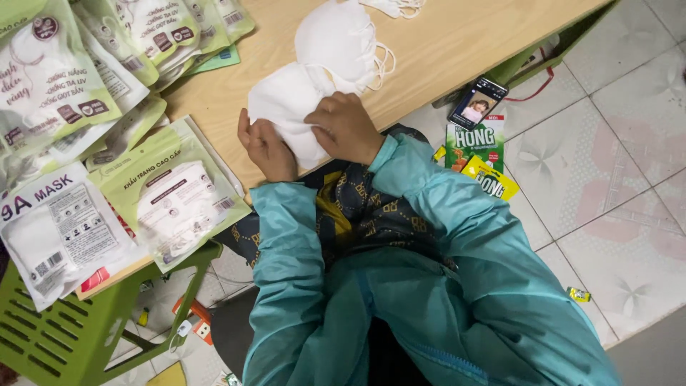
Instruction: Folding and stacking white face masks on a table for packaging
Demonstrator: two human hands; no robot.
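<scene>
A white face mask [286, 107] is lying at the near edge of the wooden table [457, 43], caught between both hands. The left hand [266, 149] is sitting at the mask's near left side, its fingers curling up around the edge and gripping it. The right hand [346, 127] is resting on the mask's right side, fingers bent over and pinching the fabric, so both hands are closing on the same mask rather than lying loose. Just beyond it, farther along the table, a stack of white masks [341, 39] with loops hanging off its right side is touching the held one. To the left, green and white mask packets [171, 193] are spreading across the table's end and over a green plastic stool [64, 336]. On the tiled floor [614, 164] to the right, a phone [477, 101] is lying beside a green carton [474, 143] and a yellow packet [490, 179]. Teal jacket sleeves [429, 214] are covering both arms.
</scene>
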